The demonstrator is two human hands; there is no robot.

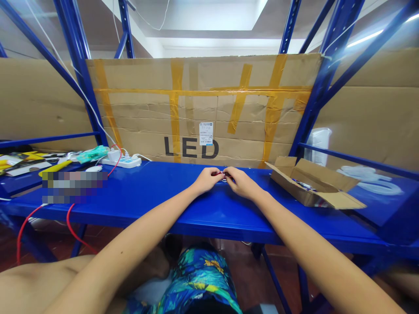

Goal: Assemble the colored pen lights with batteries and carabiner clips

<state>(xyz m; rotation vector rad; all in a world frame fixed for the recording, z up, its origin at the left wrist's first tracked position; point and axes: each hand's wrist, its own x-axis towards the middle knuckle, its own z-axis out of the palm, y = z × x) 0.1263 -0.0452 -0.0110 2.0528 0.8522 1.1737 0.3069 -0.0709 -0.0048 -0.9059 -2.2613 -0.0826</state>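
Both hands meet over the middle of the blue metal tabletop [157, 187]. My left hand [207, 180] is closed, its thumb and fingers pinching the left end of a small red and silvery item [223, 174]. On the other side, my right hand [241, 182] is closed on the same item, fingers curled over its right end. Most of it is hidden by the fingers and it is too small to name.
To the right stands an open cardboard box [294, 187] with small metallic things inside. A white power strip [126, 161] with plugs lies at the left back, near a yellow-handled tool [57, 167] and red cables [70, 218]. Behind rises a large taped cardboard sheet [144, 117] marked LED.
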